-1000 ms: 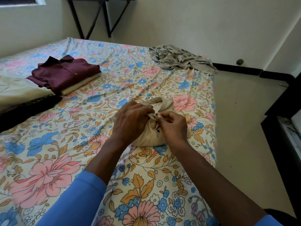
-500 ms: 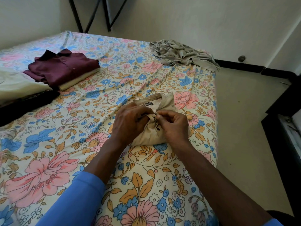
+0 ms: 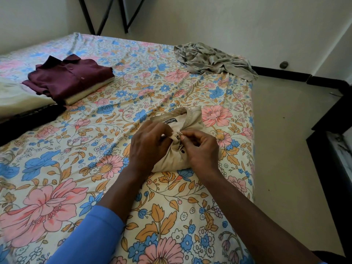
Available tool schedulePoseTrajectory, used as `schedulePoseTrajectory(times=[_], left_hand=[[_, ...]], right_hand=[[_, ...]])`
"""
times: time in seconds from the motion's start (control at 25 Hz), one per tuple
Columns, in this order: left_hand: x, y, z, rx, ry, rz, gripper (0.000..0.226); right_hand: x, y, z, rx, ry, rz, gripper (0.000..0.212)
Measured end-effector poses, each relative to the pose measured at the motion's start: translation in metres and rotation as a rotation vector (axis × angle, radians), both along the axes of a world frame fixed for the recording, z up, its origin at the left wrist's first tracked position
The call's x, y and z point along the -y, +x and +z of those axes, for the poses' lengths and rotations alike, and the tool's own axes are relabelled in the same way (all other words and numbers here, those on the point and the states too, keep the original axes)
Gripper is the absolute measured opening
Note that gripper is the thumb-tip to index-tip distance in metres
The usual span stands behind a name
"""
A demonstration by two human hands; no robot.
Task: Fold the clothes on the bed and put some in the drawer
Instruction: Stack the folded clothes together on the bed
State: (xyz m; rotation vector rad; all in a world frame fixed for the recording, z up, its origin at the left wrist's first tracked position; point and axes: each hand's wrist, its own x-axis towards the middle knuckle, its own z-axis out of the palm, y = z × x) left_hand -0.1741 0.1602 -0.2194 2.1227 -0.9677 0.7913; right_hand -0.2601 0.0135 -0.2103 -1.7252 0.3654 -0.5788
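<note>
Evidently the step in hand is doing up a button on the folded beige shirt (image 3: 195, 121), which lies mid-bed (image 3: 106, 141). The left hand (image 3: 148, 147) and right hand (image 3: 202, 149) each keep a pinching grip on its placket, just below the collar. Next comes fine thumb work, then smoothing. A folded maroon shirt (image 3: 76, 79) lies at ten o'clock, a crumpled grey garment (image 3: 211, 60) at one, and bare floor (image 3: 285, 149) at three.

One wide-angle head camera looks forward and down from the near side of the bed (image 3: 76, 187), close over the left hand (image 3: 149, 147) and right hand (image 3: 202, 149) at the beige shirt (image 3: 172, 162) mid-frame. It faces the far wall (image 3: 228, 25); dark furniture (image 3: 327, 168), perhaps a cabinet, is cropped at right.
</note>
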Motion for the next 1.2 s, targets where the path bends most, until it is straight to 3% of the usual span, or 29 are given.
schedulePoseTrajectory(times=[0.08, 0.16, 0.28, 0.36, 0.48, 0.68, 0.92, 1.2], left_hand=[[0.001, -0.001, -0.002, 0.042, 0.002, -0.022, 0.008], [0.002, -0.004, 0.000, -0.042, -0.012, -0.054, 0.011], [-0.005, -0.001, 0.013, -0.416, -0.071, -0.163, 0.027], [-0.007, 0.003, 0.025, -0.610, -0.002, -0.178, 0.018], [0.000, 0.000, 0.035, -0.637, 0.070, 0.011, 0.015], [0.011, -0.012, 0.037, -0.763, -0.150, 0.218, 0.020], [0.005, -0.013, 0.045, -1.282, -0.418, -0.048, 0.011], [0.005, -0.018, 0.040, -1.351, -0.508, -0.144, 0.009]], right_hand=[[0.001, -0.001, 0.001, 0.003, 0.044, 0.000, 0.017], [0.002, 0.000, 0.001, -0.003, 0.083, -0.015, 0.015], [0.001, 0.002, 0.001, -0.019, 0.104, -0.032, 0.014], [0.001, 0.001, 0.003, -0.021, 0.100, -0.035, 0.014], [-0.001, -0.001, 0.003, -0.002, 0.068, -0.047, 0.013], [-0.006, -0.002, 0.002, 0.014, 0.018, -0.048, 0.012], [-0.007, -0.001, 0.000, -0.015, -0.115, -0.074, 0.015], [-0.008, 0.002, -0.002, -0.058, -0.107, -0.075, 0.015]])
